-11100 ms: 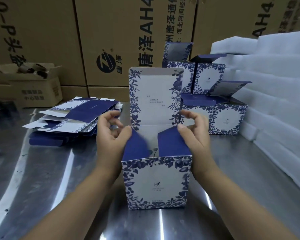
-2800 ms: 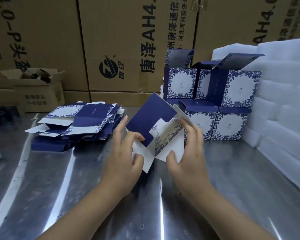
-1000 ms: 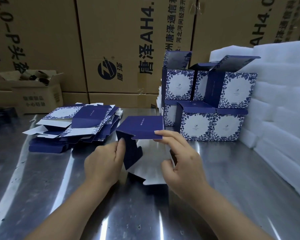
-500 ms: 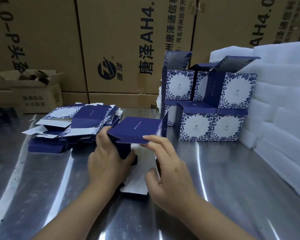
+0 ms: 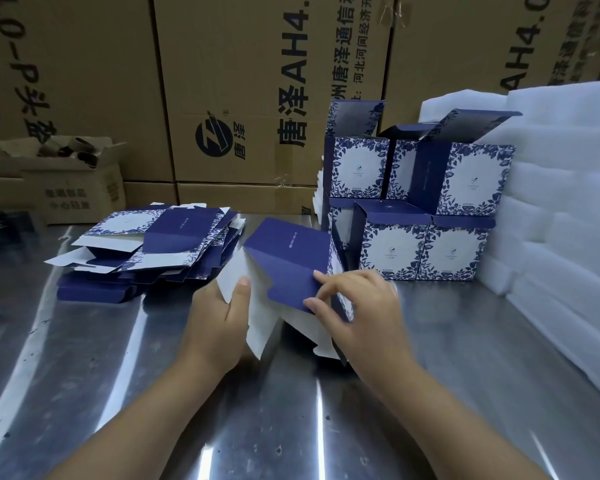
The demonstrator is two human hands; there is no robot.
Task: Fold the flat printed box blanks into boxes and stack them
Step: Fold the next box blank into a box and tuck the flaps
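**Steel counter (image 5: pixel 465 375), packing room: one blank mid-fold**

Brown shipping cartons (image 5: pixel 243 81) wall off the back. White foam sheets (image 5: pixel 561 188) are piled along the counter's right edge.

Finished boxes (image 5: pixel 392 251) sit at the far edge, right of centre, just beside the foam. They are stacked two rows high, and the top row's lids stand open. The pile of flat blanks (image 5: pixel 160 237) lies toward the far left corner, loosely fanned.

The blank in work (image 5: pixel 291 258) is at mid-counter, between the pile and the stack, half opened. Its navy panel faces up and its white inner flaps hang below. Whether those flaps touch the steel I cannot tell.

- Left hand (image 5: pixel 215 327): grips a white flap on the blank's left side, thumb on the face, fingers hidden behind.
- Right hand (image 5: pixel 361 313): thumb and fingertips pinch the near edge of the navy panel.

Step, as I judge it: squaring the blank into a tube and starting on the bottom flaps. No base is locked yet.

Next move calls for:
- pushing the walls square
- tucking the white flaps in order so the base locks
- keeping the creases crisp
- setting the box down beside or atop the stack
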